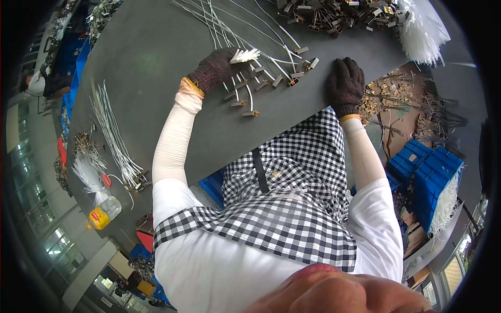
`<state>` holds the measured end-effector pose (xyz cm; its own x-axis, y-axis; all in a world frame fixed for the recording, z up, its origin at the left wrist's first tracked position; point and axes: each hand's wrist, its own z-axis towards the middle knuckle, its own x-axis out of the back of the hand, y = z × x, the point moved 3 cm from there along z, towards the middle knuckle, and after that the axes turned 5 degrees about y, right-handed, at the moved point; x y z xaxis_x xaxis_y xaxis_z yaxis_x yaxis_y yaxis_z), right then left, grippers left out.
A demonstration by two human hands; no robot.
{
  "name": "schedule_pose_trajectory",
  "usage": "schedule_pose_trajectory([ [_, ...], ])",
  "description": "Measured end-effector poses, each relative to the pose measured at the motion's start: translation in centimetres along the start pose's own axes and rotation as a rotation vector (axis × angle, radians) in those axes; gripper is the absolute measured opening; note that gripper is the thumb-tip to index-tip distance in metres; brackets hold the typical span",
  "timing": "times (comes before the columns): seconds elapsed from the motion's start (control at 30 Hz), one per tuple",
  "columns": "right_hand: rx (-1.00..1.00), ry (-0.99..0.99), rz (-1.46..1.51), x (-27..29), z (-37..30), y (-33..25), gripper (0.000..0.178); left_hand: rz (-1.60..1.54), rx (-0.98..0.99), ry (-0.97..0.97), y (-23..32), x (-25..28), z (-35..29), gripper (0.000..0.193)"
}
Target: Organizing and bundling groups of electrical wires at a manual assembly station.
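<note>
My left hand (213,69), in a dark knitted glove, is closed around a bunch of short white plastic strips or sleeves (245,56). It sits just above several white cables (249,95) ending in small grey and brass-coloured metal connectors (251,113). Whether its fingers also touch the cables I cannot tell. My right hand (346,86), gloved alike, lies flat near the table's right front edge with its fingers stretched out and nothing visible in it. The nearest connector (312,63) lies to its left, apart from it.
A heap of metal connectors (339,15) covers the far side of the dark table (141,68), beside clear-white plastic strips (425,36). More cables (115,135) and a plastic bottle (107,211) lie at left. Blue crates (436,182) stand at right; a person (39,83) is far left.
</note>
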<state>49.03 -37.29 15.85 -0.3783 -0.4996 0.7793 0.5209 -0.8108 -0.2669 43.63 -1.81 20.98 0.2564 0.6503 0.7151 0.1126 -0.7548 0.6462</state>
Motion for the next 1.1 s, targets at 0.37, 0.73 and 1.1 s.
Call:
schedule_pose_trajectory([
  [0.37,-0.024,-0.018,-0.005,-0.1,-0.1,0.1,0.042,0.157,-0.083,-0.03,-0.4,-1.0,0.6,0.029],
  [0.73,-0.023,-0.016,0.004,0.0,0.0,-0.1,0.043,0.455,-0.079,-0.225,6.4,-3.1,0.6,0.058],
  [1.1,-0.042,-0.003,0.028,0.0,-0.3,0.0,0.043,0.373,-0.213,-0.163,9.6,-5.4,3.6,0.051],
])
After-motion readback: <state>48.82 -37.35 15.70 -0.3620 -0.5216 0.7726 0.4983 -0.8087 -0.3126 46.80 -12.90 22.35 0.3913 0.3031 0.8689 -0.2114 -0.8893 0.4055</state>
